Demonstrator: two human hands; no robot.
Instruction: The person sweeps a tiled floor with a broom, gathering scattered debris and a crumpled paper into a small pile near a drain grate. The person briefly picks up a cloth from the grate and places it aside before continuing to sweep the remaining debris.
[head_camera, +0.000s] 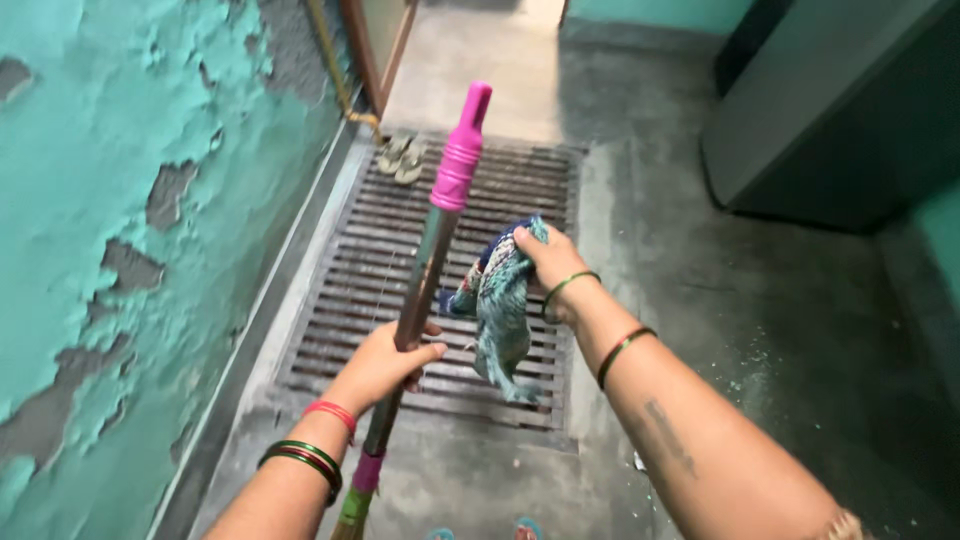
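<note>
Left hand (385, 362) closed around grey metal broom pole with bright pink plastic grip (440, 215); right hand (548, 268) clutching crumpled teal-and-blue cloth (500, 305), both above slatted metal floor grate (350, 290). Peeling turquoise wall (110, 200) left; pale sandals (400, 157) beyond.

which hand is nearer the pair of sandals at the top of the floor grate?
Left. The left hand grips the pink-capped stick on the wall side, below the sandals. The right hand holds a blue cloth farther toward the grate's other edge.
</note>
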